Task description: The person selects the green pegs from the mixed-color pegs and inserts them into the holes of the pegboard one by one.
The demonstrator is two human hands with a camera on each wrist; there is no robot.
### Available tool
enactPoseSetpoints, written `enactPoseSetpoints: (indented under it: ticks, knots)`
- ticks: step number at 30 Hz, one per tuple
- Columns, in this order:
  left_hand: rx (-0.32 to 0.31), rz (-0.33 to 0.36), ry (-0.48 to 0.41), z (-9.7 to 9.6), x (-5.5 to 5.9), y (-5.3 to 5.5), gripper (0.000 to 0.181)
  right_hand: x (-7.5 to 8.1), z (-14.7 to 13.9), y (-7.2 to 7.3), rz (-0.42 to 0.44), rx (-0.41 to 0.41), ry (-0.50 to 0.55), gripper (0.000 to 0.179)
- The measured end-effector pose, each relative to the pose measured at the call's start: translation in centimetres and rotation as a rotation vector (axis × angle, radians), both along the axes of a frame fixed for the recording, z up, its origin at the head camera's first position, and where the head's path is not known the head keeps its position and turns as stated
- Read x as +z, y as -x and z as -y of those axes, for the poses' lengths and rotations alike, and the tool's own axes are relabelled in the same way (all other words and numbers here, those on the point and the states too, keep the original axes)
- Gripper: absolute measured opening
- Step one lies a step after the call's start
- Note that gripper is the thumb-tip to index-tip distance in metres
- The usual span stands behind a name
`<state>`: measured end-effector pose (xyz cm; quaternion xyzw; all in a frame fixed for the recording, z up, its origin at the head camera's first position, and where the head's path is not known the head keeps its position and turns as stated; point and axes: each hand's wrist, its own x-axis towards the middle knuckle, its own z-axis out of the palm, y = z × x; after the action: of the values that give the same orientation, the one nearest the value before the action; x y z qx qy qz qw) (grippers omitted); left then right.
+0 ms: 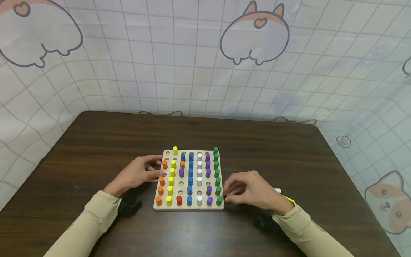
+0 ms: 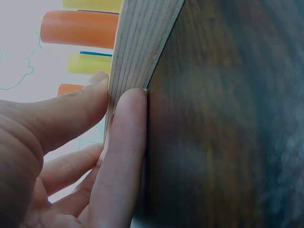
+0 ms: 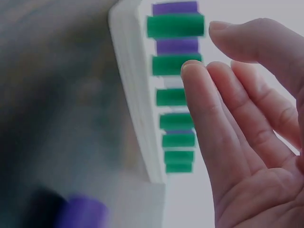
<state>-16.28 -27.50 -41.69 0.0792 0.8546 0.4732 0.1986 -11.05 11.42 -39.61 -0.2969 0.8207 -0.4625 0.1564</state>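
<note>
A light wooden pegboard (image 1: 194,207) lies on the dark table, with rows of colored pegs standing in its holes; some holes hold no peg. Orange pegs (image 1: 160,190) line its left side, green pegs (image 1: 218,181) its right. My left hand (image 1: 141,170) holds the board's left edge; in the left wrist view the thumb touches the upper edge and the index finger lies along the layered side (image 2: 142,47). Beside the right edge is my right hand (image 1: 248,188), its thumb and fingers apart near the green pegs (image 3: 178,26), with nothing between them.
A white-tipped object (image 1: 277,190) and a yellow strip (image 1: 289,198) lie partly hidden behind the right wrist. Blurred purple (image 3: 83,211) and black shapes show low in the right wrist view. A printed cloth (image 1: 192,71) hangs behind the table (image 1: 122,132).
</note>
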Motion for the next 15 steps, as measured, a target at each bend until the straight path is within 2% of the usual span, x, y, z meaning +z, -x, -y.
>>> enactPoseSetpoints:
  ticks: [6,9,12,15]
  knots:
    - [0.002,-0.012,0.039,0.2,-0.4,0.0,0.073,0.8,-1.9,0.3,-0.134,-0.077,0.004,0.013]
    - [0.002,-0.054,0.074,0.4,-0.4,-0.2,0.074,1.3,-3.4,0.3,-0.194,-0.139,-0.014,0.01]
    - [0.015,-0.149,0.139,0.8,0.1,-0.5,0.07,2.2,-5.1,0.3,-0.236,-0.199,-0.055,0.009]
    - [0.067,-0.298,0.217,1.6,1.1,-0.8,0.061,3.3,-7.0,0.4,-0.279,-0.266,-0.121,0.01]
